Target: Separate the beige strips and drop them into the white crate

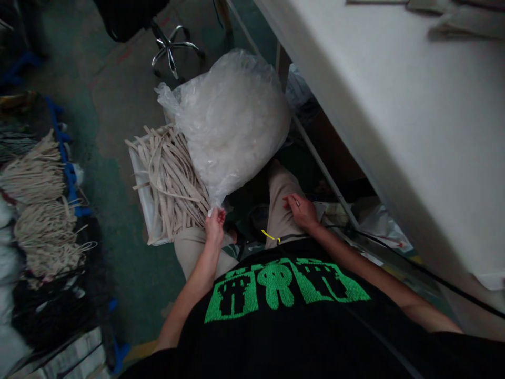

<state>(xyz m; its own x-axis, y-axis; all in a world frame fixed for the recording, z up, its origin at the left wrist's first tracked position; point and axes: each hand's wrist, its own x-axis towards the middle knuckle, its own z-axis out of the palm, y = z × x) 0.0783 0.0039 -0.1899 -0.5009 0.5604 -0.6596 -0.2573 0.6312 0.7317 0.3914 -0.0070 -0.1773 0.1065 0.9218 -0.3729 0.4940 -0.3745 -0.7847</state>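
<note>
A large clear plastic bag (240, 116), puffed out with whitish contents, leans over a white crate (148, 210). My left hand (215, 220) is closed on a gathered corner of this bag at its lower end. Long beige fabric strips (173, 179) fill the crate, just left of the bag and close to my left hand. Over my right thigh is my right hand (302, 210), its fingers loosely bent and slightly apart, with nothing visible in them. I cannot make out whether it touches the trouser leg (278, 184).
A white table (379, 79) runs along the right, with folded grey pieces (469, 23) on top. A black cable (414, 263) crosses below its edge. Beige bundles (47, 237) lie by a blue rack (71, 179) at left. A wheeled chair (169, 50) stands ahead.
</note>
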